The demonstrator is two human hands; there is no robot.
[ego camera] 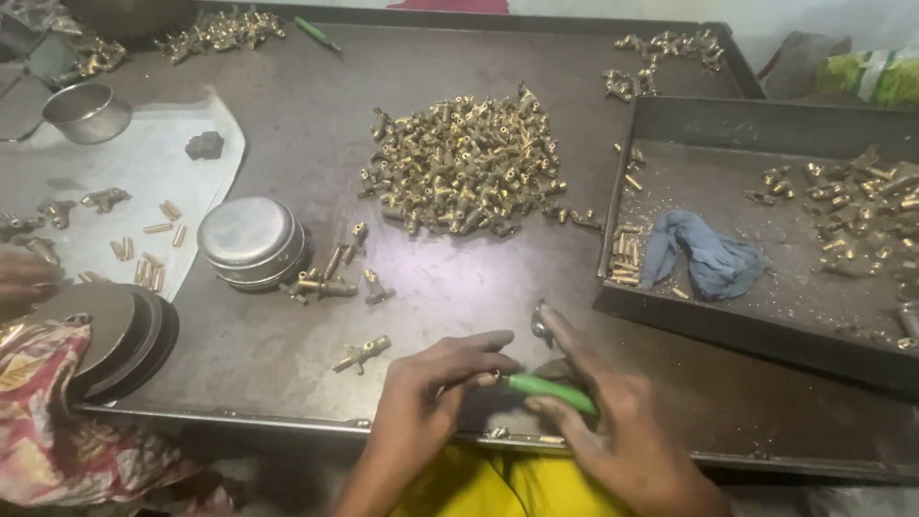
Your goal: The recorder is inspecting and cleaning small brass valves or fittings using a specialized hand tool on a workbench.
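Observation:
My left hand [436, 393] and my right hand [613, 421] meet at the near edge of a dark metal table [287, 325]. The right hand grips a green-handled tool [548, 391]. The left hand's fingertips pinch a small brass part [495, 377] against the tool's tip. A brass fitting [362, 354] lies just left of my left hand. A large heap of brass fittings [464, 163] sits in the middle of the table beyond both hands.
A dark tray [766, 330] at the right holds a blue cloth [704, 254] and more brass parts [862, 215]. An upturned steel bowl [251, 239] stands left of centre. Another person's hand [24, 278] and patterned sleeve [48, 421] are at far left, by round metal discs [120, 330].

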